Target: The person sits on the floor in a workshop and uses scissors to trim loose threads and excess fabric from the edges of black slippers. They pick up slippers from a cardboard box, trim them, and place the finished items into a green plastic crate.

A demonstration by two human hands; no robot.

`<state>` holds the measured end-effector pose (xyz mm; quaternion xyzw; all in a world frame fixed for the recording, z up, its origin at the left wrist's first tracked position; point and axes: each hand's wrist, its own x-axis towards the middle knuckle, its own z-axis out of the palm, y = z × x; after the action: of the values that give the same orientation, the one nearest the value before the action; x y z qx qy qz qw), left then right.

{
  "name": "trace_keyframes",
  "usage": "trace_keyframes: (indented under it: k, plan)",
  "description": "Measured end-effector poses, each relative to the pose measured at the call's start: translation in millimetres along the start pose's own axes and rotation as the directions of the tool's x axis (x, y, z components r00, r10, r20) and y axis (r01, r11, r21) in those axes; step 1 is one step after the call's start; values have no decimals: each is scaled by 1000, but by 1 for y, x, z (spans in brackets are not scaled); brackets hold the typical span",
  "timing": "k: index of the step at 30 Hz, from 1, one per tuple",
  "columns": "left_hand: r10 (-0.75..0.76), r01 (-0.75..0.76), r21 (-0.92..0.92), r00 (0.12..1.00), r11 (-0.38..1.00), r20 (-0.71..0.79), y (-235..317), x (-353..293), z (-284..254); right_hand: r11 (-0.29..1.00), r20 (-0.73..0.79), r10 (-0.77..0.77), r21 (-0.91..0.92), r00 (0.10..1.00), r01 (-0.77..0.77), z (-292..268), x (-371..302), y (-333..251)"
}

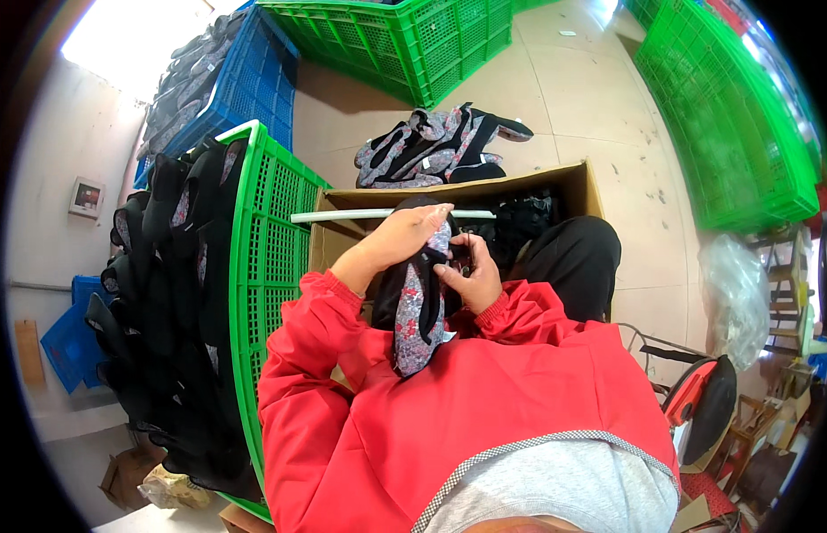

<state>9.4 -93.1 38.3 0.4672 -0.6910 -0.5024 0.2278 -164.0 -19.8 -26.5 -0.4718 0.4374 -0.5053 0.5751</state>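
Note:
In front of my red-sleeved chest is a black slipper (411,313) with a grey lining patterned in red flowers. My left hand (403,236) is closed over its far end, fingers stretched across the top. From the right side, my right hand (474,275) pinches the slipper's edge between thumb and fingers; part of that grip is hidden. A small white tag shows beside the slipper. Behind my hands a pale rod (347,215) lies across an open cardboard box (484,186), which holds dark items.
To the left stands a green crate (273,249) of black slippers, with a blue crate (269,93) beyond. More flowered slippers (431,149) lie piled on the floor past the box. Green crates (458,44) stand at the back and right (724,124), near a clear plastic bag (735,298).

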Motion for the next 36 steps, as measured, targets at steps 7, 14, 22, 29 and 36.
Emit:
trace_keyframes:
  k: [7, 14, 22, 29, 36]
  plan:
    - [45, -34, 167, 997, 985, -61, 15, -37, -14, 994, -54, 35, -104, 998, -41, -1, 10, 11]
    - [17, 2, 82, 974, 997, -225, 5, -29, -8, 997, -21, 73, -26, 997, -73, -1, 15, 11]
    - [68, -54, 82, 981, 995, -184, 17, -1, -16, 999, 137, 25, -38, 990, -20, -21, 32, 3]
    - [4, -8, -154, 1000, 988, -24, 9, 26, -26, 994, 314, 72, -106, 947, -40, -42, 46, -31]
    - [-239, 262, -424, 965, 867, 107, 10, 37, -27, 976, 496, 207, -39, 843, -216, -54, 61, -40]
